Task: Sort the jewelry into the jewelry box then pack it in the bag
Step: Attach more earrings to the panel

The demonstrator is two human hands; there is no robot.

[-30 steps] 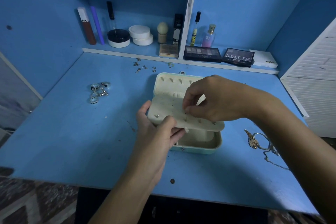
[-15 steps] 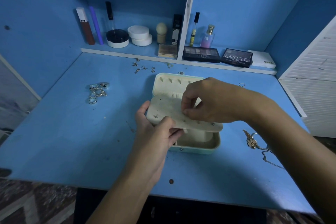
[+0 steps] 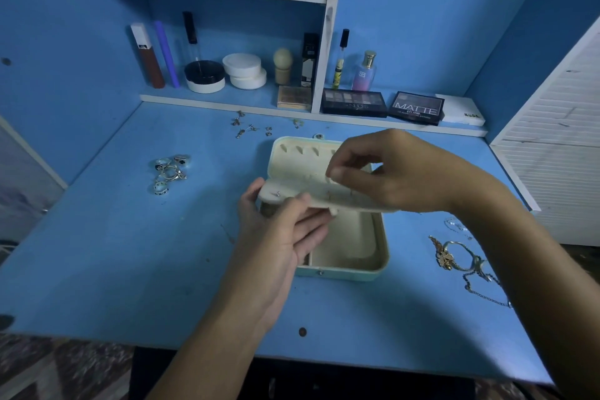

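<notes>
The left hand (image 3: 285,227) pinches the near edge of the cream earring panel (image 3: 311,193) of the mint-green jewelry box (image 3: 344,271) in the middle of the blue table (image 3: 113,263). The right hand (image 3: 389,169) pinches something tiny against it. The loose earring studs (image 3: 250,128) lie at 11 o'clock, nearer the left hand.

Matt cream jewelry box (image 3: 350,256) lining, shiny metal rings (image 3: 170,172)
</notes>
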